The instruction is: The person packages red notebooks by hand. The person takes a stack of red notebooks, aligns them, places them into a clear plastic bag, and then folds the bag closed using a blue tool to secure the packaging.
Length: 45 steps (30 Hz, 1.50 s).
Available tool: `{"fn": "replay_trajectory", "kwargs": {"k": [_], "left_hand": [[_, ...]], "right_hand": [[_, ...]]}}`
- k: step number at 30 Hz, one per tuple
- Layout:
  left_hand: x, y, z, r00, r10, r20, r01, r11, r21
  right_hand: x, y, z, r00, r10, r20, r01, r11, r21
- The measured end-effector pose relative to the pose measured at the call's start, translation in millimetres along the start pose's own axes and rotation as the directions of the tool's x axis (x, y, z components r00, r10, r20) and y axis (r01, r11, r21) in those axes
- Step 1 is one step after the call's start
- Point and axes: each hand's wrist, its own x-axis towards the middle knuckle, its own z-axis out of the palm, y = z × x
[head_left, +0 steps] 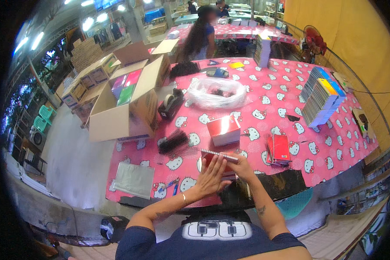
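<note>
A red-covered notebook (209, 153) stands tilted up between my hands near the table's front edge, its wire-bound edge uppermost. My left hand (211, 175) lies flat against it with the fingers stretched out. At the right end, my right hand (241, 167) grips the notebook, partly hidden behind it. Just beyond stands a stack of red notebooks (224, 131). Left of that lies a bundle of black binding coils (174, 142), some reaching toward the notebook. A smaller, uneven pile of red notebooks (278, 149) sits to the right. Part of a red item below my hands is hidden.
An open cardboard box (121, 122) with colourful packs stands at the left, beside a tape dispenser (170, 104). Clear plastic wrap (216, 93), a plastic sheet (133, 178) and blue-handled tools (176, 187) lie around. Tall notebook stacks (323, 97) stand right; a person (199, 37) is beyond the table.
</note>
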Motion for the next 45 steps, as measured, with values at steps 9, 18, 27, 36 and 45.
{"fn": "replay_trajectory", "kwargs": {"k": [9, 18, 27, 36, 45], "left_hand": [[13.4, -1.5, -0.1, 0.998, 0.003, 0.055, -0.003, 1.0, 0.002], [56.3, -2.2, -22.1, 0.998, -0.01, 0.06, 0.002, 0.991, 0.132], [57.4, 37.5, -84.6, 0.9, -0.384, 0.209, 0.407, 0.562, -0.72], [54.0, -26.6, -61.1, 0.838, -0.463, 0.289, 0.492, 0.412, -0.767], [-107.0, -72.6, -69.0, 0.767, -0.633, 0.107, 0.637, 0.77, -0.007]], "right_hand": [[-2.5, -23.1, 6.7, 0.978, 0.21, 0.006, -0.206, 0.953, 0.222], [1.0, 12.6, -3.5, 0.988, 0.151, 0.018, -0.151, 0.968, 0.2], [-3.8, -89.7, 43.3, 0.941, -0.179, -0.288, 0.073, 0.936, -0.344], [11.6, -105.9, 27.7, 0.932, -0.353, 0.079, 0.202, 0.324, -0.924], [23.4, -81.2, 31.7, 0.94, -0.335, 0.061, 0.199, 0.397, -0.896]]}}
